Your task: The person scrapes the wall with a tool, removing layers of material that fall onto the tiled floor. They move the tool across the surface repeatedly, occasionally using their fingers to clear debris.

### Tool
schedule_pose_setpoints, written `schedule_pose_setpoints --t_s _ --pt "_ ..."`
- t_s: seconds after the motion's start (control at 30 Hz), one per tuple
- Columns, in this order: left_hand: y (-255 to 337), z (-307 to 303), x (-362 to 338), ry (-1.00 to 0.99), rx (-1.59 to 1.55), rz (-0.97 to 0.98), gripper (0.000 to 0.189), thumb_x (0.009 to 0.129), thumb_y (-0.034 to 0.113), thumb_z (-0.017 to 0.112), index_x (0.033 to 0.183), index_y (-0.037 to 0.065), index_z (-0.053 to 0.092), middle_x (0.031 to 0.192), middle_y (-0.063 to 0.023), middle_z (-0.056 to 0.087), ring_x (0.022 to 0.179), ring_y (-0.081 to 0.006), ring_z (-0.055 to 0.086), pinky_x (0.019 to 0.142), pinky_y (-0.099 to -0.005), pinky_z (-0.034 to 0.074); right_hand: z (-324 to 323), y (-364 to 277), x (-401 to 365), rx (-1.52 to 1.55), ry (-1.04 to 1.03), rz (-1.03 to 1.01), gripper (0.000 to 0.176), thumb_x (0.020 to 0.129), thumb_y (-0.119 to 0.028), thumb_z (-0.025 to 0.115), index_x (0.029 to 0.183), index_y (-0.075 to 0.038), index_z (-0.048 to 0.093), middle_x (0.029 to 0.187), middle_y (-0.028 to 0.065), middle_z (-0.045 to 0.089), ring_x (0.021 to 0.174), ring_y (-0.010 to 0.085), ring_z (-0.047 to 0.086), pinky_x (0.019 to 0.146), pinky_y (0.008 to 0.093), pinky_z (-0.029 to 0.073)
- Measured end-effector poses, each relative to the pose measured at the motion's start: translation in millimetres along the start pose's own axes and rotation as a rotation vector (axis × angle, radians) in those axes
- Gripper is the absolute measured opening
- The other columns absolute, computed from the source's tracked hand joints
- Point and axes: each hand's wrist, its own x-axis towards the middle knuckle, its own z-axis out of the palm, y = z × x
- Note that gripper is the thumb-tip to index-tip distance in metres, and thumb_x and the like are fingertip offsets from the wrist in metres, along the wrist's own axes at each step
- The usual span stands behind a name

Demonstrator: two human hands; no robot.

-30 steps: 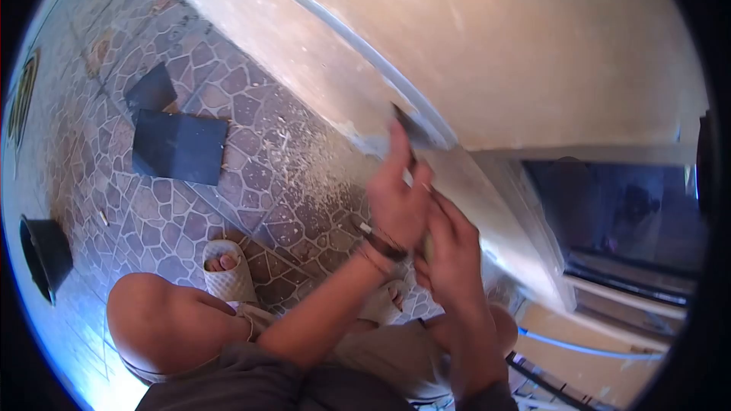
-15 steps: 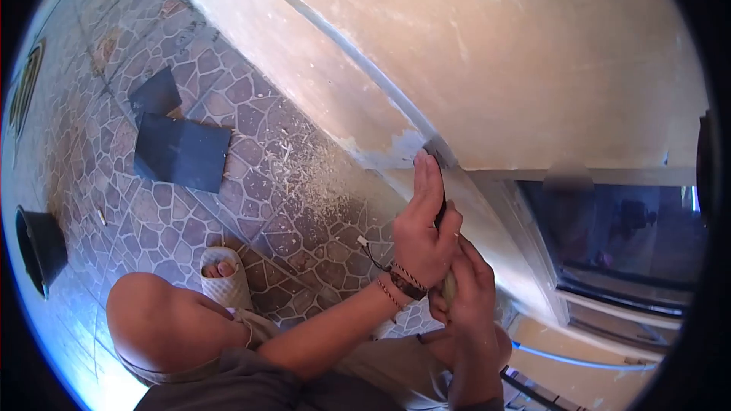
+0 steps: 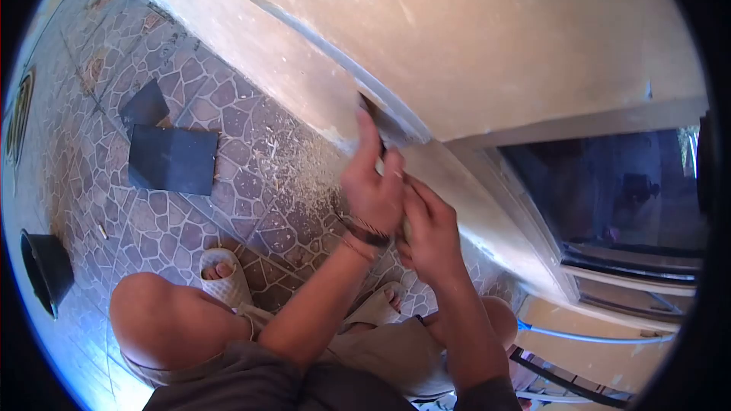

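Note:
A scraper with a dark, wide blade [image 3: 381, 118] lies against the pale grey band [image 3: 335, 49] low on the wall. My left hand [image 3: 375, 192] is closed about the scraper near its blade, one finger stretched along the metal. Below and to the right, my right hand [image 3: 429, 224] wraps round the handle, which the fingers mostly hide. Motion blurs the blade and left fingers a little. Bracelets [image 3: 365, 230] circle my left wrist.
Pale shavings [image 3: 304, 175] litter the stone-patterned floor [image 3: 251, 144] beside the wall. Two dark flat panels [image 3: 173, 160] lie further left, and a black bucket [image 3: 49, 266] stands at the far left. A window [image 3: 609, 190] and a blue hose [image 3: 594, 336] are to the right.
Both hands and the scraper have moved up and left along the wall's grey band, away from the window corner. The view has shifted slightly too.

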Motion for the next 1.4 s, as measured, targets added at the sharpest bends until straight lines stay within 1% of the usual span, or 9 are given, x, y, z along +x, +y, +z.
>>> schedule_pose_setpoints --t_s 0.13,0.37,0.53,0.77,0.8,0.9,1.07,1.27,1.4 --pt "-13.5 19.3 -17.5 0.085 0.069 0.319 0.055 0.086 0.004 0.052 0.139 -0.002 0.035 0.067 0.0012 0.046 0.061 -0.0045 0.041 0.053 -0.0199 0.039 -23.1 -0.7 -25.3 -0.174 0.050 -0.005 0.033 0.097 -0.019 0.044 0.122 0.001 0.054 0.074 0.0040 0.056 0.051 0.0032 0.045 0.042 0.0205 0.033" --pt "-3.5 6.6 -23.0 -0.074 -0.023 0.004 0.060 0.085 0.010 0.053 0.138 -0.006 0.032 0.125 -0.0308 0.049 0.094 -0.0252 0.062 0.080 -0.0291 0.048 -6.5 -22.3 -41.6 -0.076 0.132 0.175 0.033 0.097 -0.017 0.043 0.120 0.003 0.055 0.072 0.0021 0.058 0.051 0.0019 0.043 0.043 0.0202 0.034" --pt "-21.3 -7.7 -2.6 -0.087 -0.104 -0.283 0.060 0.085 0.011 0.053 0.139 -0.004 0.032 0.107 -0.0309 0.058 0.078 -0.0257 0.062 0.073 -0.0299 0.048 10.6 5.8 -13.1 -0.082 0.077 0.114 0.033 0.098 -0.025 0.041 0.121 -0.006 0.054 0.055 -0.0014 0.044 0.035 0.0049 0.033 0.031 0.0220 0.025" --pt "-40.0 -3.7 -12.7 -0.083 -0.018 -0.048 0.061 0.083 0.010 0.055 0.140 0.002 0.034 0.083 -0.0222 0.060 0.069 -0.0281 0.061 0.066 -0.0337 0.048 14.6 13.6 -15.3 -0.052 0.146 0.182 0.034 0.099 -0.022 0.041 0.122 -0.001 0.054 0.067 0.0007 0.052 0.043 0.0038 0.037 0.038 0.0221 0.028" --pt "-31.9 -5.4 -10.8 -0.093 -0.035 -0.108 0.057 0.085 0.009 0.053 0.139 0.001 0.035 0.063 -0.0019 0.045 0.061 -0.0054 0.043 0.055 -0.0212 0.042 16.5 18.7 -14.1 -0.065 0.160 0.155 0.034 0.099 -0.020 0.041 0.121 0.003 0.054 0.073 0.0015 0.057 0.047 0.0031 0.040 0.041 0.0218 0.031" --pt "-33.4 -1.9 -22.9 -0.099 0.055 -0.021 0.061 0.083 0.009 0.055 0.139 -0.001 0.034 0.078 -0.0225 0.059 0.067 -0.0256 0.061 0.064 -0.0325 0.049 9.2 11.2 -24.9 -0.048 0.129 0.201 0.034 0.099 -0.026 0.039 0.124 -0.007 0.051 0.053 -0.0023 0.041 0.035 0.0054 0.032 0.031 0.0226 0.024" --pt "-51.8 -16.9 8.8 -0.107 0.045 -0.130 0.061 0.082 0.010 0.056 0.139 -0.001 0.034 0.071 -0.0188 0.056 0.059 -0.0221 0.052 0.059 -0.0312 0.046 20.6 43.0 16.5 -0.172 0.073 0.046 0.034 0.099 -0.027 0.041 0.123 -0.007 0.052 0.053 -0.0018 0.040 0.035 0.0058 0.032 0.031 0.0228 0.024" --pt "-43.6 0.1 -24.6 -0.072 0.140 0.079 0.061 0.083 0.009 0.053 0.140 0.000 0.032 0.071 -0.0155 0.055 0.061 -0.0154 0.051 0.059 -0.0277 0.045 10.7 29.4 -10.0 -0.192 0.147 0.020 0.034 0.098 -0.019 0.042 0.117 0.005 0.056 0.098 0.0172 0.066 0.089 0.0176 0.061 0.079 0.0305 0.047" --pt "-46.4 -12.5 -8.3 -0.132 -0.071 -0.116 0.061 0.083 0.011 0.054 0.139 0.001 0.033 0.073 -0.0174 0.057 0.061 -0.0189 0.052 0.060 -0.0301 0.046 14.1 38.6 -8.6 -0.172 0.171 0.093 0.034 0.099 -0.026 0.041 0.121 -0.004 0.054 0.068 0.0031 0.050 0.052 0.0081 0.041 0.046 0.0243 0.030"
